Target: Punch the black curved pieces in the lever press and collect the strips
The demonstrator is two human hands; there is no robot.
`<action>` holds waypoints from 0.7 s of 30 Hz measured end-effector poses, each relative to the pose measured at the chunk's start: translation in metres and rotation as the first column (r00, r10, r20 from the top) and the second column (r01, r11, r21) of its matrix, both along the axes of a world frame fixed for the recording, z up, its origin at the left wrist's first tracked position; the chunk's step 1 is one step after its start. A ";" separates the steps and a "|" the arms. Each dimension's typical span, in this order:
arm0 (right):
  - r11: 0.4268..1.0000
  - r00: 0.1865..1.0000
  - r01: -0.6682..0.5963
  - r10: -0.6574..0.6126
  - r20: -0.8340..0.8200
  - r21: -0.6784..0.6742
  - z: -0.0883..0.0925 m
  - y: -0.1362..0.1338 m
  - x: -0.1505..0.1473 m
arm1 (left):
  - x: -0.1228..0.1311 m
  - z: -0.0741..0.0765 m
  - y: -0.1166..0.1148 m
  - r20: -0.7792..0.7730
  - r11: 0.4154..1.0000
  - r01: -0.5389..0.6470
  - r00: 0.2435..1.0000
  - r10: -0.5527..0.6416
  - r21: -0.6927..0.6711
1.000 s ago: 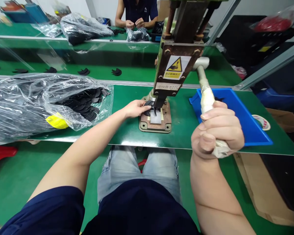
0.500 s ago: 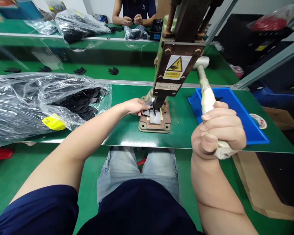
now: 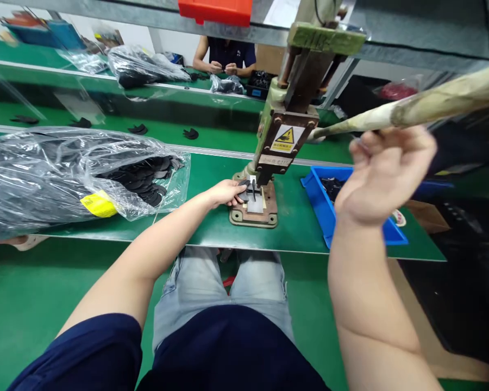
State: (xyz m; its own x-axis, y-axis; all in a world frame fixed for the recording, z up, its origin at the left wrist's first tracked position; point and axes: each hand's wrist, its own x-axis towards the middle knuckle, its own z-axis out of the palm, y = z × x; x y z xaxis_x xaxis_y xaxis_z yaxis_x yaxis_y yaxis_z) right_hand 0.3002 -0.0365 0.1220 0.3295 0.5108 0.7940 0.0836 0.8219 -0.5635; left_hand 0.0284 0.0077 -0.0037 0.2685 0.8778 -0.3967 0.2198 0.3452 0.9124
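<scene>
In the head view a bench-top hand press (image 3: 271,210) stands in front of me, with a pale metal plate on its base. My left hand (image 3: 227,193) reaches to this base and pinches a flat black curved piece (image 3: 243,194) at the plate, under the raised ram. The press's long wrapped lever (image 3: 444,99) points up and to the right. Just below it is my right hand (image 3: 387,176), palm towards me, fingers apart and loosely bent, not wrapped round the lever. Whether its fingertips touch the lever I cannot tell.
To the left, a clear plastic bag (image 3: 44,179) spills black curved pieces (image 3: 140,179). A blue bin (image 3: 318,203) with dark parts stands right of the press. Several black pieces lie in a row on the green strip behind. A co-worker (image 3: 226,57) sits across. A shelf runs overhead.
The lever has swung up and the ram has risen off the plate. My right hand has gone from gripping the lever to loosened fingers. My left hand stays at the press base.
</scene>
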 end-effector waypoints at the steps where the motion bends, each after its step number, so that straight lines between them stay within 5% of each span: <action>1: 0.992 0.999 0.042 -0.043 -0.004 -0.122 -0.024 -0.001 0.003 | -0.002 0.000 -0.004 0.028 1.000 -0.004 1.000 0.003 0.018; 5: 0.906 0.991 -0.035 0.086 0.104 -0.422 -0.114 -0.026 -0.006 | -0.014 0.009 -0.036 0.135 0.995 0.027 0.990 -0.040 0.100; 8: 0.802 0.947 -0.137 0.279 0.162 -0.581 -0.147 -0.050 -0.033 | -0.021 0.020 -0.067 0.191 0.986 0.068 0.977 -0.097 0.152; 13: 0.726 0.899 -0.228 0.413 0.147 -0.649 -0.155 -0.072 -0.075 | -0.020 0.036 -0.106 0.211 0.974 0.125 0.964 -0.164 0.189; 21: 0.830 0.951 -0.108 0.246 0.185 -0.548 -0.158 -0.095 -0.096 | -0.008 0.033 -0.130 0.279 0.980 0.082 0.951 -0.131 0.180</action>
